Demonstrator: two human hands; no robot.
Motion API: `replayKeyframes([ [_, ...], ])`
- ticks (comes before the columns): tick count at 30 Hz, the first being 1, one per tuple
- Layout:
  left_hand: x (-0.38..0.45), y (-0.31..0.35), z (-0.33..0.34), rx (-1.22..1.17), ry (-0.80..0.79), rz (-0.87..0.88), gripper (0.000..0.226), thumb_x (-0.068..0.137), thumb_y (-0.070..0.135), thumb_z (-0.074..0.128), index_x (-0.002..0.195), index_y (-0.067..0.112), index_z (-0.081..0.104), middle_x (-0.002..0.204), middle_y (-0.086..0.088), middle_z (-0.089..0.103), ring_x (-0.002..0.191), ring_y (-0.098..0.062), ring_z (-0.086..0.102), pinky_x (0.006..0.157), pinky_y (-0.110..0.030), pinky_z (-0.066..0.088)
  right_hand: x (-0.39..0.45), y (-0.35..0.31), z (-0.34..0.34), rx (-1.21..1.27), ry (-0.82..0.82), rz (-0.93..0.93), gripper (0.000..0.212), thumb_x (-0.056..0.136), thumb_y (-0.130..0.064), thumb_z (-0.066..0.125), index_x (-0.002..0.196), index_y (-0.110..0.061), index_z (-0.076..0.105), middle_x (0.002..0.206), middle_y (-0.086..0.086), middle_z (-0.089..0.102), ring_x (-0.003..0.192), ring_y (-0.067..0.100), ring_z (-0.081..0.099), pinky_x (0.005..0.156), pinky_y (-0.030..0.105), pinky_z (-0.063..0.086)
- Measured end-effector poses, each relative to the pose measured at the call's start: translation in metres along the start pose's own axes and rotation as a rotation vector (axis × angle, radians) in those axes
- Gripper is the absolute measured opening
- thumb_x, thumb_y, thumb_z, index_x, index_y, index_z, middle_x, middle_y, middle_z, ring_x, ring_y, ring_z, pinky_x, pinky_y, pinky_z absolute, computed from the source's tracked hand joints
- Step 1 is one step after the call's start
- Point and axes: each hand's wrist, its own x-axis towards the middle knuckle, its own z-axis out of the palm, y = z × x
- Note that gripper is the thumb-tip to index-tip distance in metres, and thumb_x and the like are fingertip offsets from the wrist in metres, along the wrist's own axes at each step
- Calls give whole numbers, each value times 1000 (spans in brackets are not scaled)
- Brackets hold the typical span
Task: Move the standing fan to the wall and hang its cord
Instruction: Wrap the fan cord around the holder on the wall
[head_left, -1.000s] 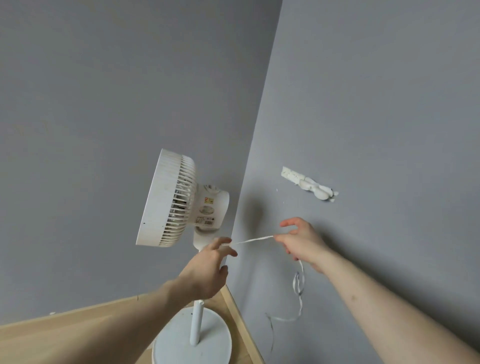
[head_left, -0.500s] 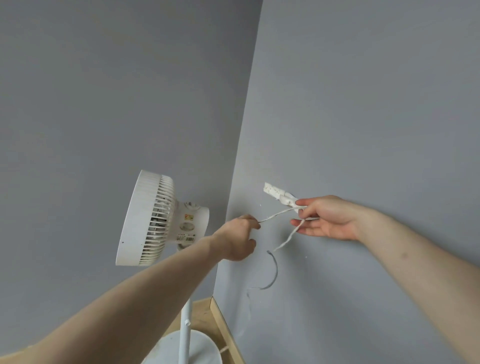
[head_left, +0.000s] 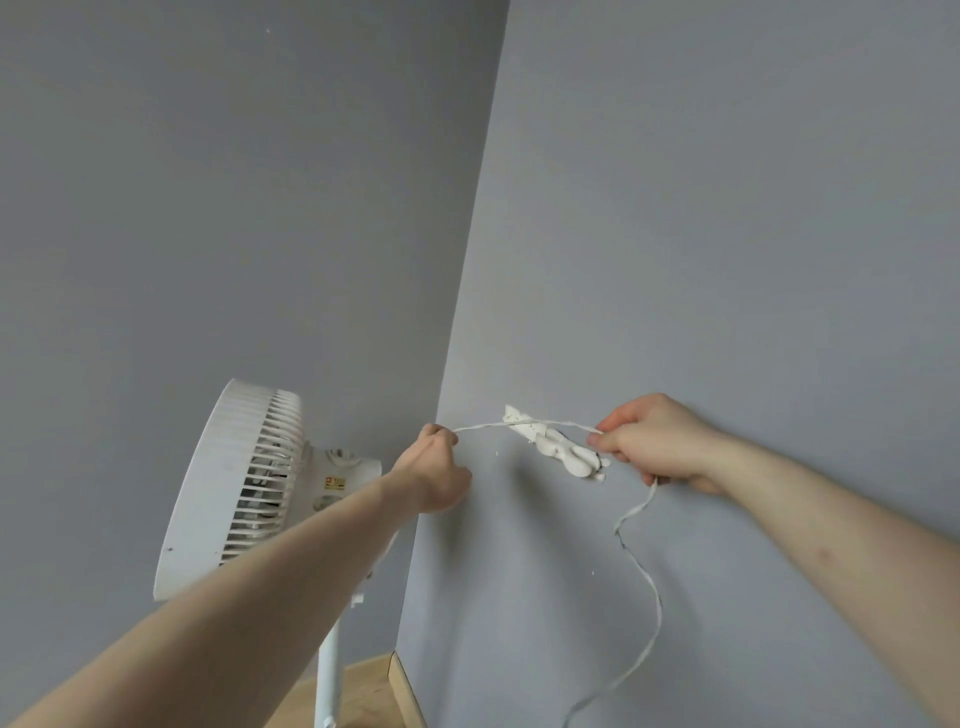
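Since half a second ago the right hand (head_left: 655, 441) has drawn further right, so the single white cord (head_left: 642, 618) now stretches taut across the one white hook (head_left: 558, 447) on the right wall (head_left: 727, 260). Both hands pinch it: the left hand (head_left: 435, 470) with fingers curled, beside the corner, the right just past the hook, slack dangling below. One standing fan (head_left: 234, 483) stands in the corner.

White fan (head_left: 234, 483) stands in the corner; white cord (head_left: 641, 613) drapes across wall hook (head_left: 556, 447).
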Motion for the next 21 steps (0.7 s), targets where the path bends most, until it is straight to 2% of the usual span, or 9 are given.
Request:
replayKeyframes([
  [2, 6, 3, -1, -19, -8, 4, 56, 91, 20, 54, 144, 7, 44, 149, 0, 34, 126, -23, 55, 107, -33, 43, 6, -2, -7, 158, 74, 21, 9, 92, -17, 64, 95, -18, 73, 73, 1, 58, 50, 14, 45, 41, 16, 36],
  [5, 9, 17, 8, -64, -1, 90, 57, 89, 17, 55, 144, 8, 46, 148, 3, 33, 125, -20, 55, 107, -32, 43, 19, -2, -7, 226, 250, -39, 13, 92, -16, 60, 95, -19, 72, 76, -1, 67, 53, 13, 50, 48, 21, 38],
  [8, 12, 34, 18, -119, 18, 144, 57, 88, 15, 53, 145, 11, 45, 142, 5, 33, 121, -16, 57, 103, -31, 45, 28, 3, -1, 42, 422, -150, 10, 91, -23, 61, 89, -23, 71, 77, -4, 72, 66, 13, 63, 56, 23, 42],
  [11, 18, 47, 25, -168, 13, 153, 58, 87, 15, 51, 145, 14, 43, 143, 6, 34, 120, -20, 58, 102, -36, 47, 32, 14, 4, -188, 514, -228, 14, 90, -18, 58, 85, -25, 69, 69, -12, 65, 74, 20, 65, 63, 24, 44],
  [13, 23, 51, 27, -205, 8, 133, 53, 86, 12, 48, 138, 17, 46, 141, 7, 39, 123, -21, 56, 101, -36, 47, 33, 21, 7, -281, 530, -261, 15, 89, -16, 57, 85, -24, 69, 68, -11, 63, 74, 23, 64, 64, 26, 47],
  [16, 31, 52, 32, -198, 2, 84, 47, 82, 9, 44, 127, 22, 45, 136, 3, 51, 125, -22, 54, 99, -35, 46, 36, 27, 13, -398, 513, -286, 14, 90, -18, 55, 87, -23, 68, 76, -3, 71, 79, 29, 66, 66, 31, 52],
  [19, 41, 51, 39, -156, -17, 66, 47, 83, 11, 43, 129, 22, 42, 134, -3, 54, 124, -23, 54, 99, -37, 46, 38, 30, 15, -459, 453, -269, 14, 92, -19, 55, 89, -23, 68, 83, 1, 73, 85, 29, 67, 71, 34, 55],
  [21, 46, 54, 46, -134, -35, 74, 48, 86, 10, 43, 132, 21, 42, 135, -4, 54, 125, -24, 53, 95, -34, 44, 39, 35, 18, -491, 429, -266, 14, 92, -19, 56, 91, -22, 70, 87, 1, 74, 88, 29, 68, 75, 37, 57],
])
